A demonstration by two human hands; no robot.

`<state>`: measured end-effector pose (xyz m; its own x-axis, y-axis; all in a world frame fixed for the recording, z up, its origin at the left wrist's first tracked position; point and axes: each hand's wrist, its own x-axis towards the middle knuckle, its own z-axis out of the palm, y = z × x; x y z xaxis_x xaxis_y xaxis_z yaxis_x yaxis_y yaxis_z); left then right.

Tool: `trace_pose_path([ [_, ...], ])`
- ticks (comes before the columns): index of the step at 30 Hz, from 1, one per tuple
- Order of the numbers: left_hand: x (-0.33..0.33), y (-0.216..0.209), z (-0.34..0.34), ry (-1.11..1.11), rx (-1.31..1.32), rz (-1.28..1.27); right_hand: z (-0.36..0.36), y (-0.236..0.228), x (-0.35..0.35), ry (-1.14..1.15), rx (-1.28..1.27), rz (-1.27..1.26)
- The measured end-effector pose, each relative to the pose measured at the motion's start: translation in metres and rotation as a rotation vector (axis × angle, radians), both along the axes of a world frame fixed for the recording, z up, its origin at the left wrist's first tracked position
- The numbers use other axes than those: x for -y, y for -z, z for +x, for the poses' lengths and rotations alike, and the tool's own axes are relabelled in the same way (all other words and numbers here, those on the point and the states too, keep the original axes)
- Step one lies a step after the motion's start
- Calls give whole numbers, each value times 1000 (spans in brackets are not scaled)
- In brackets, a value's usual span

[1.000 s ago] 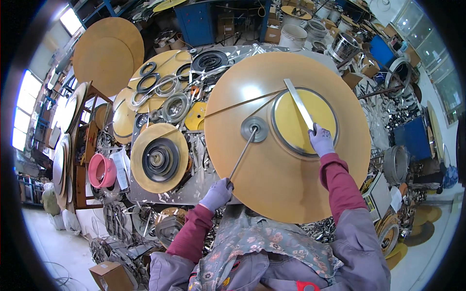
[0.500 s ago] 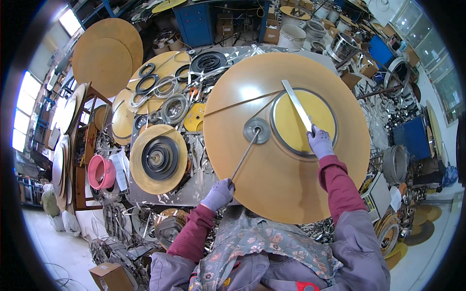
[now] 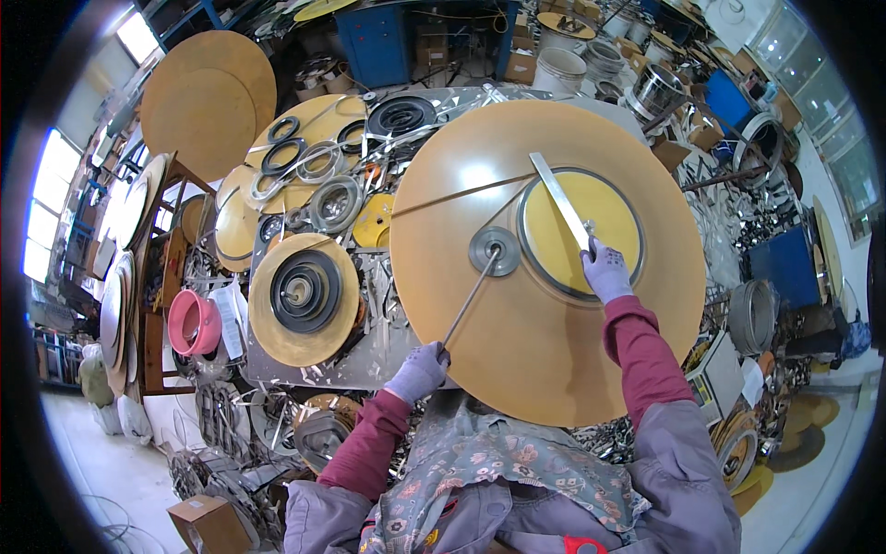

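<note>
1. Cluttered workshop surface (image 3: 305,365) carried discs and rings.
2. My left hand (image 3: 417,371) clamped the rod (image 3: 469,300), pinning the hub (image 3: 495,251) at the big disc (image 3: 517,369)'s centre.
3. My right hand (image 3: 604,273) gripped the flat bar (image 3: 558,199) pointing toward eleven o'clock, across the yellow inner disc (image 3: 600,231), to steady it.

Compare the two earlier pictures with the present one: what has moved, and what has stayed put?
Hardly anything moved. The right hand still grips the flat metal bar lying across the yellow inner disc, and the left hand still holds the thin rod reaching to the grey hub. The big disc lies as before.
</note>
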<state>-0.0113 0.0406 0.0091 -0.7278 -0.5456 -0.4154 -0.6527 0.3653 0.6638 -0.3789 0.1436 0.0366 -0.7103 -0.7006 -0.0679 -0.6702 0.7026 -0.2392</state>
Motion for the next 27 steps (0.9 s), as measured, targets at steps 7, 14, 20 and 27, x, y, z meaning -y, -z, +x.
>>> trace_pose_path([
  [7,-1,1,1,21,20,-17,3,-5,2,-10,15,11],
  [14,-2,6,2,20,13,-8,-2,13,-5,0,-45,-7],
  [20,-3,5,3,7,-16,12,-2,8,-4,0,-51,29],
  [27,-3,4,2,17,-3,0,1,3,-5,7,-32,24],
])
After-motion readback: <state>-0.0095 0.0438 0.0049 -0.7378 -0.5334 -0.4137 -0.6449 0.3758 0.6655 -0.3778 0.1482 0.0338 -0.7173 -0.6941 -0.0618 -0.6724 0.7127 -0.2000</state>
